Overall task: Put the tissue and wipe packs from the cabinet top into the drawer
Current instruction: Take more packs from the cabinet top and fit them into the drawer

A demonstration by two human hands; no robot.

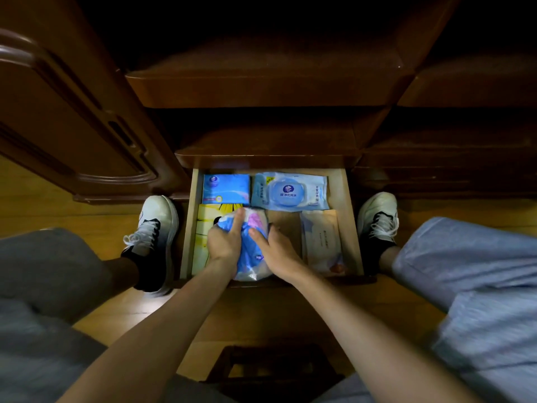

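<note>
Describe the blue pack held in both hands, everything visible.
The blue pack is a soft, crinkly plastic-wrapped bundle, mostly blue with a pink patch at its far end and a clear, whitish end nearest the person. It sits low in the open drawer, over the middle of its front half, partly covering a yellow pack. The left hand grips its left side, thumb on top; the right hand holds its right side.

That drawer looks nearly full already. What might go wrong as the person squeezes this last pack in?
The left hand and right hand hold a soft blue tissue pack over the drawer. It overlaps the yellow pack and sits near the front edge, so it may ride high and catch when the drawer closes. Pushing it down could also crumple the pale wipe pack beside it.
</note>
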